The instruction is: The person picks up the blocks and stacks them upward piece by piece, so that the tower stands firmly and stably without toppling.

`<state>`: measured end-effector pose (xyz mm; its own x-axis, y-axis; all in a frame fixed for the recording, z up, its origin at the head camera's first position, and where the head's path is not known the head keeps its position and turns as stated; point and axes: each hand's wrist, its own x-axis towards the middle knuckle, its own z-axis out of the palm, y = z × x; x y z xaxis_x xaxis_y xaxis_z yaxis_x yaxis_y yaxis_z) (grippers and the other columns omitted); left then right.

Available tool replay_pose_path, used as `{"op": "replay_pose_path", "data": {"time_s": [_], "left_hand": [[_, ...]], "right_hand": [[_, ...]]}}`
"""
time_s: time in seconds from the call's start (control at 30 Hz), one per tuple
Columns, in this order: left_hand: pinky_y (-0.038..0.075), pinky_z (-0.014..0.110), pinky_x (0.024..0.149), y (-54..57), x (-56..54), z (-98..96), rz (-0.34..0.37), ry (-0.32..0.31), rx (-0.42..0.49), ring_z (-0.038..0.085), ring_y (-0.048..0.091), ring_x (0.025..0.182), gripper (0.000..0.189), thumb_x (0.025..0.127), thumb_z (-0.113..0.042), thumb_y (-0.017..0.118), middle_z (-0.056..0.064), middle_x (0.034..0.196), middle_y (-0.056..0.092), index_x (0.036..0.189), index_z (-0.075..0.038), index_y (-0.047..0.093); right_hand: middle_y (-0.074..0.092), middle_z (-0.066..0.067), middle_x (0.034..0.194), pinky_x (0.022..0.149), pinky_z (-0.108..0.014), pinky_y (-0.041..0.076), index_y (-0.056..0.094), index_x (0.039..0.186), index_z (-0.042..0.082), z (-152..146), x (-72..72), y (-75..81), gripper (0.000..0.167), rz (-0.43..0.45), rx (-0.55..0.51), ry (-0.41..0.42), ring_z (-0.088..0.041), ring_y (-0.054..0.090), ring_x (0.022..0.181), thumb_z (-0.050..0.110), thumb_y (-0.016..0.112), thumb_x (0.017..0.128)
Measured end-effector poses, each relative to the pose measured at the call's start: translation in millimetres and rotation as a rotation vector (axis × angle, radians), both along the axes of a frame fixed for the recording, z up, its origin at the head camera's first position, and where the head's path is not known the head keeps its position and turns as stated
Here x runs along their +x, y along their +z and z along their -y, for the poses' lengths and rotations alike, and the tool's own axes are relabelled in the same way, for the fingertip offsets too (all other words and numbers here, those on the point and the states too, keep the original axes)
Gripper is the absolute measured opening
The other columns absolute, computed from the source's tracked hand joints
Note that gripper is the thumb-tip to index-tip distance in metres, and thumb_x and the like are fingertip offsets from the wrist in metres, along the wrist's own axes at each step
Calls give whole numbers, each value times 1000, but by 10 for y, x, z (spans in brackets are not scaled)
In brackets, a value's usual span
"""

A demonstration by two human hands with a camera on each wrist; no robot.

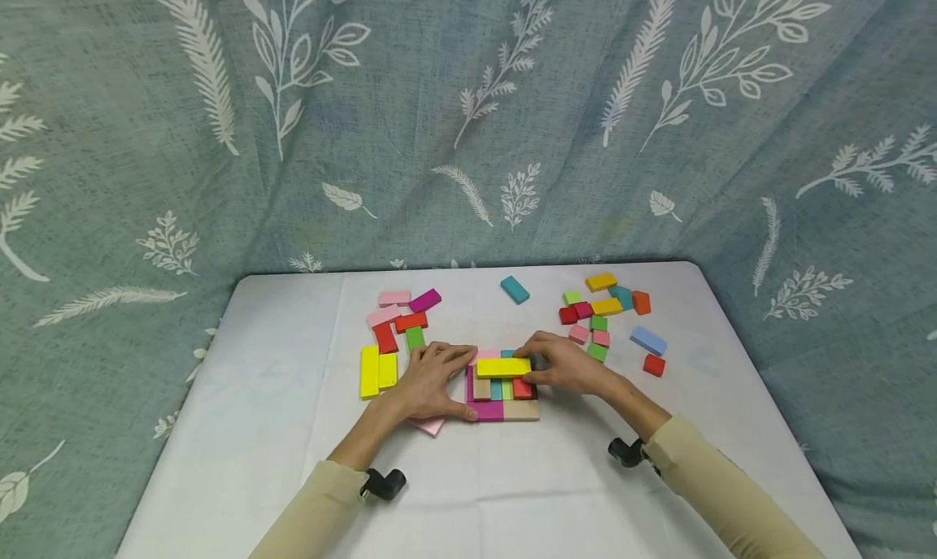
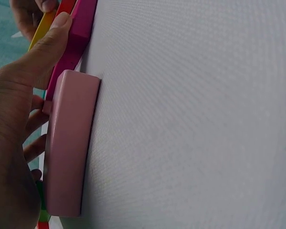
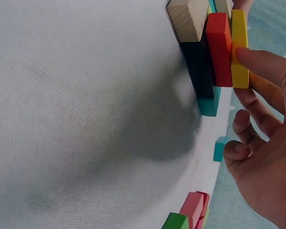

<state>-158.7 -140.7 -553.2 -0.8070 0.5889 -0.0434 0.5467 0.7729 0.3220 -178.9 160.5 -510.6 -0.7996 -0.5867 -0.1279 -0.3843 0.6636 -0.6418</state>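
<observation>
At the middle of the table lies a low rectangular structure of coloured wooden blocks, with a magenta block point(image 1: 487, 412) and a plain wood block point(image 1: 521, 411) along its near side. A yellow block point(image 1: 503, 369) lies over its upper layer, beside a red block point(image 3: 219, 50). My right hand point(image 1: 567, 364) pinches the yellow block's right end between thumb and fingers. Along the structure's left side my left hand point(image 1: 432, 380) is spread, thumb at the magenta block and fingertips at the far left corner. A pink block point(image 2: 72, 148) lies on the table under the left palm.
Left of the structure are loose yellow blocks point(image 1: 370, 372), red blocks point(image 1: 385, 337) and pink blocks point(image 1: 394, 299). A teal block point(image 1: 515, 290) lies behind it. Small mixed pieces, including a green block point(image 1: 597, 352) and a blue block point(image 1: 648, 340), are scattered at the right.
</observation>
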Motion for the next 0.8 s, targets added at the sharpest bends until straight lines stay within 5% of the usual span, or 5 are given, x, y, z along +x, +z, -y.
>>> {"op": "replay_pose_path", "data": {"time_s": [0.27,0.5,0.8], "left_hand": [[24,51,110,13,6,5,2,0,7,25,34,137,114,69,-84,66,-5,160,35,160,-25,31],[24,52,109,15,9,1,0,1,14,25,35,137,114,68,-82,69,-5,160,37,159,-24,32],[24,52,110,17,9,-1,-3,-2,11,25,35,137,115,68,-82,69,-5,161,35,159,-24,31]], "right_hand": [[50,-6,138,91,-40,50,57,144,17,-76,70,9,69,13,-16,-48,-24,52,109,42,81,84],[37,-7,154,108,-51,43,43,153,18,-200,195,-94,95,35,58,-38,-29,42,136,48,87,74],[37,-5,154,109,-51,41,45,152,18,-190,276,-190,97,-40,107,-33,-30,38,138,48,89,71]]}}
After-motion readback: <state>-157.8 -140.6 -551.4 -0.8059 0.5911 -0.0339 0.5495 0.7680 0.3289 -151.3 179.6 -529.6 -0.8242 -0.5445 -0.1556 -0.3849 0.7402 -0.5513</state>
